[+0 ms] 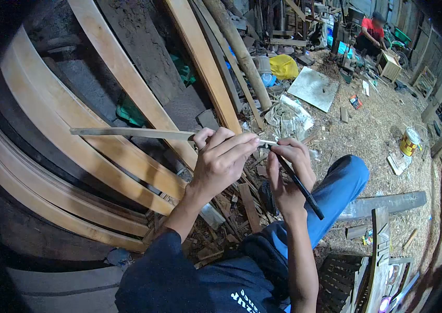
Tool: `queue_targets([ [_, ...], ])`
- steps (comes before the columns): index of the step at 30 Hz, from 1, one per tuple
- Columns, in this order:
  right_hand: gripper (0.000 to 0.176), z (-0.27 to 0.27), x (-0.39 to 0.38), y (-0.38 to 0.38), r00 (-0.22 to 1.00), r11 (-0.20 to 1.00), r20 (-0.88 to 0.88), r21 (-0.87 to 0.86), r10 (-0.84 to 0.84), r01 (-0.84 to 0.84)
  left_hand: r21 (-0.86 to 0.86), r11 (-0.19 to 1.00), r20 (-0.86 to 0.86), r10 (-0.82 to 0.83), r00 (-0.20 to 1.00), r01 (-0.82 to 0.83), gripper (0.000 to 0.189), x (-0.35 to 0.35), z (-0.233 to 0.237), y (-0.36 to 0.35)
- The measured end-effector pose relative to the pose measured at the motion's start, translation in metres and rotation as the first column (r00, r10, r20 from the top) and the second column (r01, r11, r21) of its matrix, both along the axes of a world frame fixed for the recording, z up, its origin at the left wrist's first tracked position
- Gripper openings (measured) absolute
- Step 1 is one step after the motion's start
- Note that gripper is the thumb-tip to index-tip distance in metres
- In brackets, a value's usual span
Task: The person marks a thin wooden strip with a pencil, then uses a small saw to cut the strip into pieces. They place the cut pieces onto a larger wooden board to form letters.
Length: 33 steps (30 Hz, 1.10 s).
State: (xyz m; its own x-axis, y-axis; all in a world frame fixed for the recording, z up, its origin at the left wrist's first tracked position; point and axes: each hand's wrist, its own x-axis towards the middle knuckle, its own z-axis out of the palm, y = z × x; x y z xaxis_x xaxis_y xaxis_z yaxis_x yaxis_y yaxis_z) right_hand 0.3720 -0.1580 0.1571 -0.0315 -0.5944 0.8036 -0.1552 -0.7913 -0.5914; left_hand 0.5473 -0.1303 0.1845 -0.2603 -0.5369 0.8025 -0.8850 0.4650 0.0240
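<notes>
Left hand (221, 161) pinches thin wooden strip (127, 133) near its end, right hand (290, 180) grips black tool (299, 185) at the tip; a slip would likely strike the close-set left fingers.

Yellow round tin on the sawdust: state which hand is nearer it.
Right. The right hand, holding a thin black tool, lies left of the yellow round tin; the left hand, gripping a slim wooden strip, sits farther left.

Pale wooden strip (127, 133); matt black knife handle (299, 185).
</notes>
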Motion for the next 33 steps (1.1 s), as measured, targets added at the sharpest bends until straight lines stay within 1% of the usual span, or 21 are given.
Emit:
queue_targets([
  [4, 0.019, 0.001, -0.003, 0.001, 0.999, 0.999, -0.029, -0.033, -0.015, 0.014, -0.011, 1.000, 0.015, -0.004, 1.000, 0.004, 0.019, -0.003, 0.002, -0.002],
  [6, 0.019, 0.001, -0.008, 0.005, 0.998, 1.000, -0.055, 0.015, 0.014, -0.013, -0.012, 1.000, 0.019, -0.009, 1.000, 0.010, 0.020, -0.005, 0.002, -0.002],
  [7, 0.019, 0.000, -0.009, 0.004, 0.999, 1.000, -0.054, 0.014, 0.010, -0.010, -0.011, 1.000, 0.022, -0.014, 1.000, 0.014, 0.020, -0.006, 0.002, -0.003],
  [9, 0.020, -0.002, -0.009, 0.002, 1.000, 1.000, 0.004, -0.011, 0.006, -0.006, -0.011, 1.000, 0.014, -0.026, 1.000, 0.026, 0.020, -0.007, -0.001, -0.004],
  [12, 0.020, -0.001, -0.010, 0.001, 1.000, 0.999, 0.004, -0.025, -0.030, 0.030, -0.009, 0.999, 0.011, -0.034, 0.999, 0.034, 0.021, -0.010, 0.000, -0.003],
  [17, 0.020, 0.001, -0.014, 0.006, 1.000, 1.000, 0.003, -0.007, -0.027, 0.027, -0.017, 0.999, 0.051, -0.032, 0.998, 0.033, 0.021, -0.011, 0.001, -0.003],
  [19, 0.020, 0.000, -0.014, 0.007, 0.999, 0.999, 0.017, 0.003, -0.039, 0.039, -0.015, 0.998, 0.016, -0.054, 0.998, 0.054, 0.022, -0.013, 0.002, -0.003],
  [22, 0.021, -0.001, -0.016, 0.004, 0.999, 0.998, -0.001, -0.040, -0.039, 0.038, -0.023, 0.999, 0.011, -0.049, 0.999, 0.050, 0.021, -0.016, 0.002, -0.003],
  [25, 0.021, -0.002, -0.017, 0.005, 0.998, 0.998, -0.010, -0.036, -0.055, 0.054, -0.013, 0.999, 0.036, -0.044, 0.998, 0.044, 0.021, -0.017, 0.002, -0.003],
  [28, 0.021, -0.002, -0.019, 0.008, 0.999, 0.999, -0.015, 0.011, -0.032, 0.032, -0.011, 0.998, 0.027, -0.063, 0.998, 0.063, 0.020, -0.018, 0.000, -0.004],
  [30, 0.021, -0.004, -0.019, 0.005, 0.998, 0.998, 0.012, -0.037, -0.058, 0.058, -0.010, 0.998, 0.016, -0.067, 0.998, 0.067, 0.020, -0.019, 0.000, -0.003],
  [33, 0.020, -0.003, -0.022, 0.005, 0.998, 0.997, 0.007, -0.047, -0.057, 0.058, -0.012, 0.997, 0.016, -0.071, 0.997, 0.071, 0.020, -0.022, 0.001, -0.003],
])
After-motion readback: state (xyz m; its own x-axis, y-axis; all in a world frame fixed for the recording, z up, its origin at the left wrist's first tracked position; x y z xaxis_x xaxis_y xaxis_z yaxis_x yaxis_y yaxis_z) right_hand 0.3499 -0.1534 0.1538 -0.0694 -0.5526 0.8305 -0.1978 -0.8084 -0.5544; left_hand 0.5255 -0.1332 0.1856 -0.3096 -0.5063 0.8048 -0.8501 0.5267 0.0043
